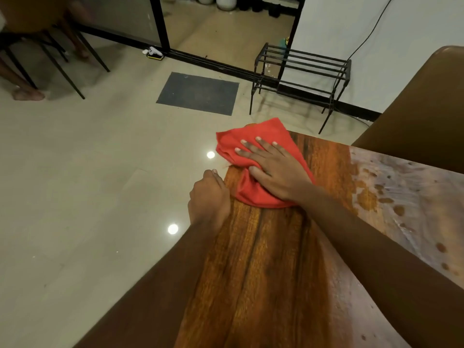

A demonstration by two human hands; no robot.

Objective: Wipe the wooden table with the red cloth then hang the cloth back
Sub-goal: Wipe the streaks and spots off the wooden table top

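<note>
The red cloth (pixel 253 136) lies bunched on the far left corner of the wooden table (pixel 263 259), part of it hanging past the corner. My right hand (pixel 271 167) presses flat on the cloth with its fingers spread and straight. Just left of it, my left hand (pixel 208 197) curls over the table's left edge and grips it, with its fingers hidden under the edge. The right side of the tabletop shows a pale wet film with dark blotches.
A brown chair back (pixel 421 116) stands behind the table at the right. A black metal rack (pixel 301 71) sits by the wall, with a dark floor mat (pixel 198 92) left of it. Another person's foot and chair legs (pixel 50 61) are at far left.
</note>
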